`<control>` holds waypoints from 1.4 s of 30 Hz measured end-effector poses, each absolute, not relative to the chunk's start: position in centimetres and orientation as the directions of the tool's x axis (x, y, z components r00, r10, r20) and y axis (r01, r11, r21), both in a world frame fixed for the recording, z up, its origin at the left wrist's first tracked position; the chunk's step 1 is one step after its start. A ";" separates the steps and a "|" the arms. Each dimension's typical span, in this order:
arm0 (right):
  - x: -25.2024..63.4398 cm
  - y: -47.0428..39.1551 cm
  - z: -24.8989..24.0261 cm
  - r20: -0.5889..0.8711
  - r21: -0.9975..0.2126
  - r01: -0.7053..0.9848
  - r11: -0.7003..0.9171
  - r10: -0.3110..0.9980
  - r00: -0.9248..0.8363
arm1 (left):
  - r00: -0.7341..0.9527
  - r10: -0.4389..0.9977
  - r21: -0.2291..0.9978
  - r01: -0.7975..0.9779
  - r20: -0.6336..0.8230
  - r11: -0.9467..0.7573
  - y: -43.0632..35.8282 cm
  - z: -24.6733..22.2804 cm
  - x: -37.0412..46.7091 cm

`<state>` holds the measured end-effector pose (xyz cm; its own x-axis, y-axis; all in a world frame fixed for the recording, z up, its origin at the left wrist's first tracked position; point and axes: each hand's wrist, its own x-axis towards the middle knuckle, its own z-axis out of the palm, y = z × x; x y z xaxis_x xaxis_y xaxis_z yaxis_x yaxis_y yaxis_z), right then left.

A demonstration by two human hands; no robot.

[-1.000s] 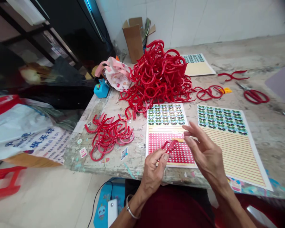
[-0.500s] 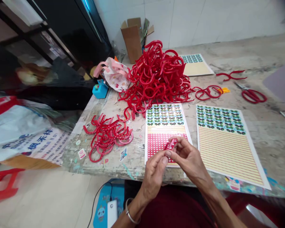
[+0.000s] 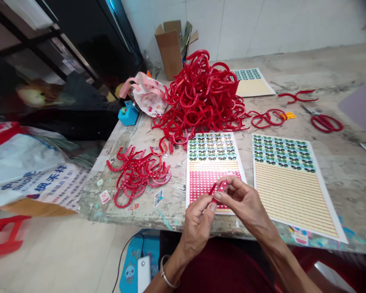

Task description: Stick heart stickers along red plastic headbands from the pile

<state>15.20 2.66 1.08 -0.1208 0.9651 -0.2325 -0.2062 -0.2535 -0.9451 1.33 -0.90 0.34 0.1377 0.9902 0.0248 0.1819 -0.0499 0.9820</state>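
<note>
Between both hands, over the near part of a sticker sheet (image 3: 212, 167), is a red curved plastic band (image 3: 222, 186) with a row of white marks along it. My left hand (image 3: 198, 221) pinches its near end, thumb against fingers. My right hand (image 3: 245, 205) has thumb and fingertips closed on the other part, close to the left fingertips. The sheet under the hands has round green and blue stickers at the top and red strips with white marks below. Left of it lies a small heap of red bands (image 3: 142, 173), several with white marks.
A tall pile of red bands (image 3: 201, 97) stands at the back. A second sticker sheet (image 3: 293, 191) lies to the right, another sheet (image 3: 254, 83) behind. Scissors (image 3: 325, 121) lie at right. A blue tape dispenser (image 3: 128, 114), a cloth bag (image 3: 151, 95) and a cardboard box (image 3: 170, 53) are back left.
The red band has turned slightly between my fingers, and its two red ends now show apart. Both hands stay over the same spot on the sheet.
</note>
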 end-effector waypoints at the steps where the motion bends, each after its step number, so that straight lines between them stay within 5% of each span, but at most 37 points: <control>1: 15.4 2.7 1.1 -0.231 -0.946 -0.208 -0.250 0.967 -0.109 | 0.124 0.992 0.979 0.197 0.036 -0.060 -1.0 0.3 1.3; 6: 16.3 2.3 1.5 -0.236 -0.965 -0.130 -0.227 0.970 0.058 | 0.076 0.991 0.934 0.335 0.106 -0.125 -1.2 -0.2 1.7; 11: 16.1 2.1 1.6 -0.285 -0.957 -0.081 -0.279 0.955 0.085 | 0.188 0.952 0.849 0.434 0.241 -0.300 -0.9 -0.1 2.0; 16: 15.9 2.1 1.3 -0.204 -0.979 -0.006 -0.204 0.974 0.094 | 0.296 0.930 0.805 0.485 0.217 -0.342 -0.7 -0.1 1.9; 21: 16.1 1.8 0.8 -0.029 -0.982 0.185 -0.038 0.998 0.050 | 0.285 0.951 0.854 0.458 0.123 -0.248 -0.7 0.1 1.8; 31: 16.0 1.6 0.3 -0.069 -0.998 0.015 -0.069 0.997 -0.031 | 0.259 0.962 0.980 0.194 -0.092 0.041 -0.3 0.8 2.0; 42: 15.7 1.0 0.4 0.095 -0.990 0.108 0.091 0.995 0.032 | 0.228 0.967 0.980 0.189 -0.110 0.067 -0.3 0.3 2.3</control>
